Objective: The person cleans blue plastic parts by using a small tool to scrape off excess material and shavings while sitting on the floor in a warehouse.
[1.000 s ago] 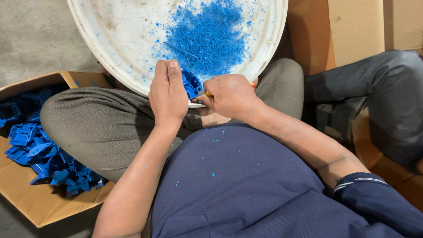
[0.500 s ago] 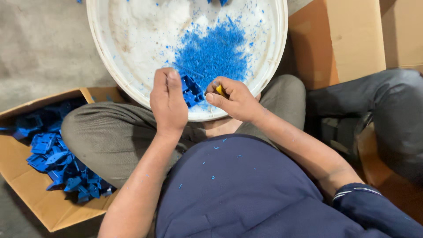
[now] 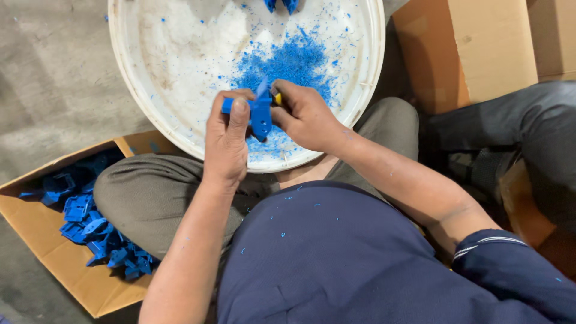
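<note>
My left hand [image 3: 227, 139] grips a blue plastic part [image 3: 259, 114] over the near rim of a round white tub [image 3: 150, 60]. Right beside it, my right hand [image 3: 305, 115] is closed on a small tool with a yellow handle [image 3: 276, 98], its tip against the part. A pile of blue plastic shavings [image 3: 294, 63] lies in the tub just beyond my hands. Two more blue pieces [image 3: 279, 5] show at the tub's far edge.
An open cardboard box [image 3: 36, 240] with several blue plastic parts [image 3: 96, 231] sits on the concrete floor at my left knee. Closed cardboard boxes [image 3: 474, 48] stand at the right. Another person's dark-trousered leg [image 3: 528, 126] lies at the right edge.
The view has shifted, so tub and box sit lower in frame. My left hand has turned the blue part up, so more of it shows between my hands.
</note>
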